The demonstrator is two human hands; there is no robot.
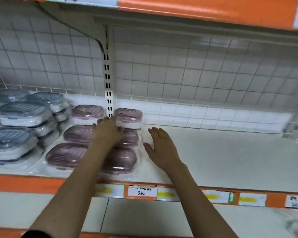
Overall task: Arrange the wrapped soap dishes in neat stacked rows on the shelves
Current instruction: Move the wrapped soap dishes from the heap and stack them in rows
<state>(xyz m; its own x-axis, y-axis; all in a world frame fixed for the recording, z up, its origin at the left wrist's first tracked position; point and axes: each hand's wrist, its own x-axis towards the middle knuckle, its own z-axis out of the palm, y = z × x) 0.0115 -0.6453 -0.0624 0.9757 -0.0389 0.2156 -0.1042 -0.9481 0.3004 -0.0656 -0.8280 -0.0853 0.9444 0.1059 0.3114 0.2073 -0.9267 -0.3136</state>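
Wrapped pink soap dishes (67, 154) lie in two rows on the white shelf (222, 157), left of centre. At the back of the right row one pink dish (129, 116) sits stacked on another. My left hand (108, 129) lies flat between the two rows, fingers straight and touching that stacked dish's left side. My right hand (159, 145) is open, fingers spread, just right of the right row beside its plastic wrap. Grey wrapped soap dishes (24, 114) are stacked in several piles at the far left.
A slotted white upright (108, 79) runs up the wire-grid back panel behind the pink dishes. An orange-edged shelf (196, 9) hangs overhead. Price labels (142, 191) line the orange front edge. The shelf surface extends bare to the right of my hands.
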